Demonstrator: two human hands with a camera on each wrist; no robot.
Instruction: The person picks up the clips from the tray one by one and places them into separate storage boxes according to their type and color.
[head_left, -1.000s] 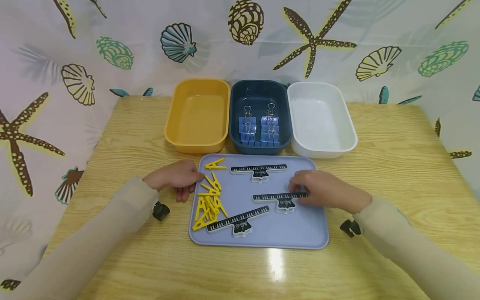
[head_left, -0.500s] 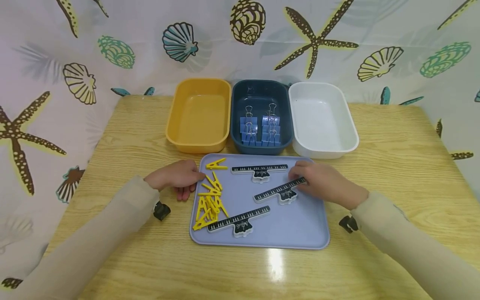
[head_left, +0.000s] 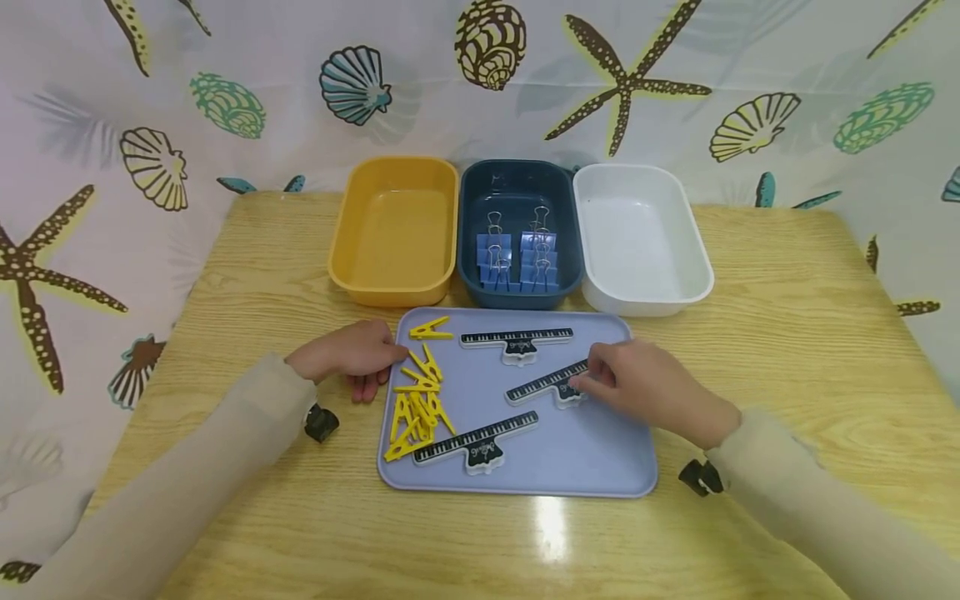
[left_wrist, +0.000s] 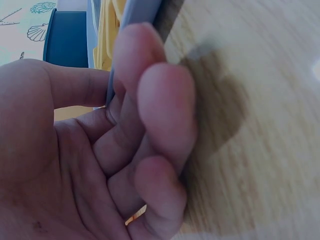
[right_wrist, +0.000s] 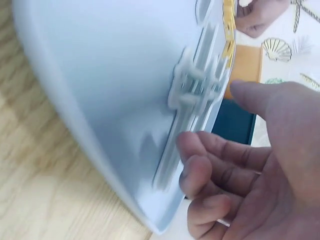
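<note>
Right hand (head_left: 652, 390): thumb and fingers apart over right end of middle black-and-white piano-key clip (head_left: 542, 387), contact unclear. Clip lies slanted on rectangular lavender tray (head_left: 592, 454). Left hand (head_left: 354, 350) pinches tray's left rim near yellow plastic pegs (head_left: 422, 408).

Through the head camera I saw the middle piano-keyboard clip (head_left: 543, 383), a pale T-shaped body with a printed key strip and a dark lettered plate, lying aslant on the lavender tray (head_left: 592, 462), its right end farther from the wearer. The right hand (head_left: 645, 385) covered that end, thumb apart from bent fingers; contact I couldn't confirm. The left hand (head_left: 356, 350) gripped the tray's left rim.
</note>
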